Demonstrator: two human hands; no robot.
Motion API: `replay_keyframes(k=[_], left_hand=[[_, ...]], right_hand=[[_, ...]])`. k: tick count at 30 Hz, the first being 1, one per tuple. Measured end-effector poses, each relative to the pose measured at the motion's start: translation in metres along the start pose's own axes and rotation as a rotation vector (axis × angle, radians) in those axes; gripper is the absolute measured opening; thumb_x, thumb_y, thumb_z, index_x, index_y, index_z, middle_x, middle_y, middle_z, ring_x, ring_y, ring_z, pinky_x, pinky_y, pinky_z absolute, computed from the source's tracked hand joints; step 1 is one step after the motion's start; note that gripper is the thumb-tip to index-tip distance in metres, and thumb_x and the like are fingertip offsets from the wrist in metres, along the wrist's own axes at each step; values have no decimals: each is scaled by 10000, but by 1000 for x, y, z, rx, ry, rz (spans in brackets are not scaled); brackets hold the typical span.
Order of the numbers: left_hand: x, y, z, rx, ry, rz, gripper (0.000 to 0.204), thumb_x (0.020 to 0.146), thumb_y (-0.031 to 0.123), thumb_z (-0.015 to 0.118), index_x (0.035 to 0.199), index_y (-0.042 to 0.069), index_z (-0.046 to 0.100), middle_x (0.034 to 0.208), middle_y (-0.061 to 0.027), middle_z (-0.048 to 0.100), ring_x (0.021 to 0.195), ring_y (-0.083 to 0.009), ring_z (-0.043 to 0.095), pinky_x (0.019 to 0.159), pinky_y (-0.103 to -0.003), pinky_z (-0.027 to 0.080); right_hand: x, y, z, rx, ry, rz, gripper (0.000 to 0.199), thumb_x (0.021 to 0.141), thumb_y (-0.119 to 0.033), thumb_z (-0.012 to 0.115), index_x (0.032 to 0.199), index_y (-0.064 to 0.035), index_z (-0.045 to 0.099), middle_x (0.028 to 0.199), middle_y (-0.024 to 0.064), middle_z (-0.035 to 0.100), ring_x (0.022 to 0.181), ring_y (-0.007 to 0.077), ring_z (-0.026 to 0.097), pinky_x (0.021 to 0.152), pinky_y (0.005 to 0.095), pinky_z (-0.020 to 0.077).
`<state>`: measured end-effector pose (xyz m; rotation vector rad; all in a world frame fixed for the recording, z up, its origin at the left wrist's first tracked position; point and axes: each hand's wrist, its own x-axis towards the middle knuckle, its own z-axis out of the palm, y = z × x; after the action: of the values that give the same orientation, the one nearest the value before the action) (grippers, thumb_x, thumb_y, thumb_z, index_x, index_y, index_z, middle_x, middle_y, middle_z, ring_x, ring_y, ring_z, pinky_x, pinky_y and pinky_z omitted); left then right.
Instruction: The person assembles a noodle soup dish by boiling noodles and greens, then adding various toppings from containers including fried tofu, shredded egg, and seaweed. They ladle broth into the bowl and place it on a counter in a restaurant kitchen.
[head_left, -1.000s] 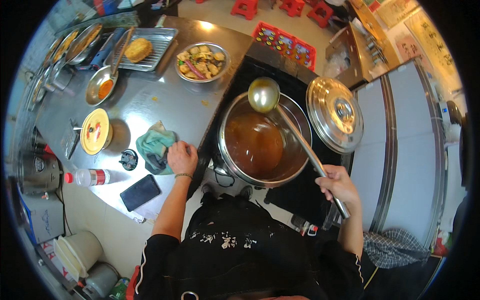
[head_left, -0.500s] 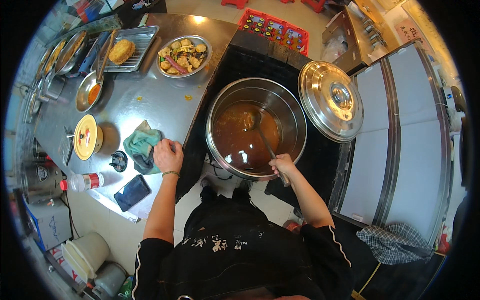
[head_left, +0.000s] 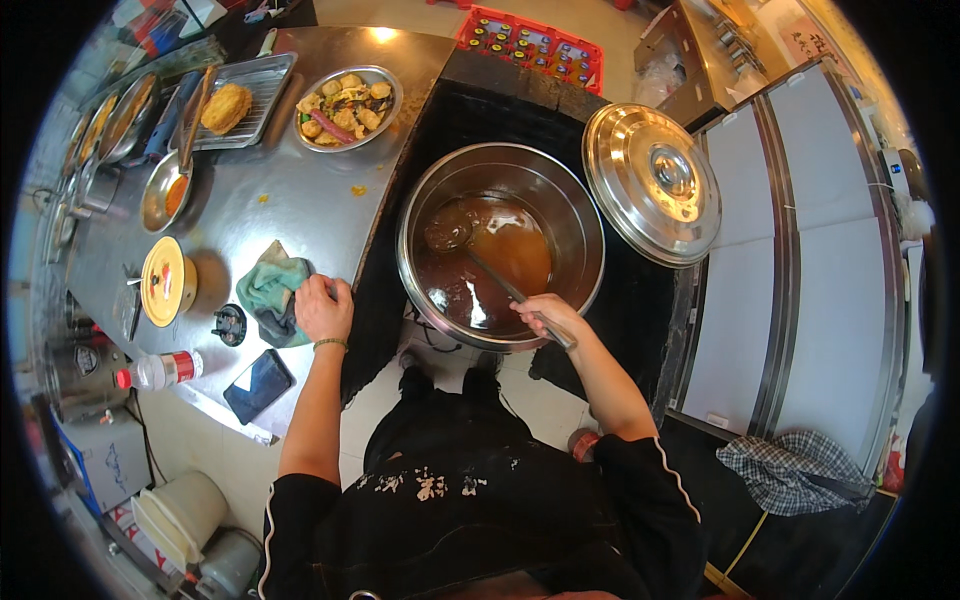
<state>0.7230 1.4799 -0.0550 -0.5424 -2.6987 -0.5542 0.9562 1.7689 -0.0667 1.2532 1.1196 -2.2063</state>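
My right hand (head_left: pixel 549 316) is closed around the handle of a long metal ladle (head_left: pixel 493 270). The ladle's bowl sits in the reddish-brown broth at the left part of a deep steel stockpot (head_left: pixel 590 215). Liquid covers part of the bowl. On the steel worktable's near right edge rests my left hand (head_left: pixel 324 308), its fingers curled in. It touches or lies right beside a crumpled green cloth (head_left: pixel 274 290), and nothing shows in its grip. The pot's shiny round lid (head_left: pixel 652 185) leans beyond the pot on the right.
On the worktable (head_left: pixel 300 215) are a bowl of mixed food (head_left: pixel 348 108), a wire-rack tray (head_left: pixel 262 95), a small sauce pan (head_left: pixel 168 190), a yellow lidded pot (head_left: pixel 168 282), a phone (head_left: pixel 258 387) and a bottle (head_left: pixel 165 369). A red bottle crate (head_left: pixel 530 50) stands beyond; white cabinets (head_left: pixel 740 270) at right.
The ladle's bowl has moved left through the broth, and my right hand has shifted slightly left and up with it. My left hand keeps its place by the cloth. The whole view has shifted a little.
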Motion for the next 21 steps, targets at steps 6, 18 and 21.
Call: replay_keyframes(k=[6, 18, 21], left_hand=[[1, 1, -1, -6, 2, -17, 141, 731, 202, 590, 677, 95, 515, 688, -71, 527, 682, -284, 519, 606, -414, 415], [0, 0, 0, -26, 42, 0, 163, 729, 199, 597, 655, 93, 497, 671, -68, 521, 674, -272, 517, 598, -401, 412], [0, 1, 3, -40, 36, -8, 153, 722, 191, 598, 659, 91, 502, 681, -72, 514, 679, -275, 515, 601, -400, 411]], right_hand=[[-56, -2, -16, -24, -51, -96, 224, 795, -72, 577, 968, 69, 558, 553, 14, 483, 376, 58, 443, 306, 182, 329], [-167, -33, 3, -37, -30, -170, 247, 801, -64, 550, 1019, 50, 560, 539, 1, 466, 343, 54, 437, 284, 182, 331], [-194, -52, 16, -46, -12, -153, 261, 809, -55, 533, 1047, 51, 542, 538, 9, 463, 328, 60, 428, 274, 188, 330]])
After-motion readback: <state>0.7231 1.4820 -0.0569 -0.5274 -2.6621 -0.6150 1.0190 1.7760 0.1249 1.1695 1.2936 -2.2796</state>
